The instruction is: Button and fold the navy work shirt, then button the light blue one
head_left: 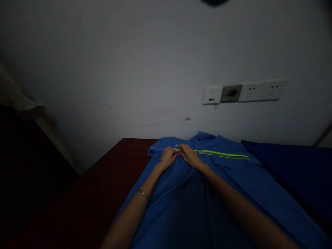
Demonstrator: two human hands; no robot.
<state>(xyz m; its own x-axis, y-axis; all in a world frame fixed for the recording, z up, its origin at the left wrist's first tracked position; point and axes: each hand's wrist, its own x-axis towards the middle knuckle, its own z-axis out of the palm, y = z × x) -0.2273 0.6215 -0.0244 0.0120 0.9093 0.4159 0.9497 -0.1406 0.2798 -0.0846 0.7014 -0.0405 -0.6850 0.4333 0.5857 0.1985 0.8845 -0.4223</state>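
A blue work jacket [166, 207] lies spread out, its collar toward the wall. A yellow-green and grey reflective strip [225, 154] crosses its chest, with a pocket flap below the strip on the right side. My left hand [169, 156] and my right hand [190, 155] meet on the left chest part, just under a pale printed letter. The fingers of both are bent and pinched together at the strip, gripping the jacket's cloth there. Exactly what lies between the fingertips is too small to make out. Bracelets circle my left wrist and forearm.
The jacket rests on a dark red wooden table [103, 180]. Darker blue cloth [293, 166] lies at the right. Behind stands a pale wall [116, 69] with a row of sockets and switches [261, 91]. Light-coloured fabric [15, 90] shows at the far left.
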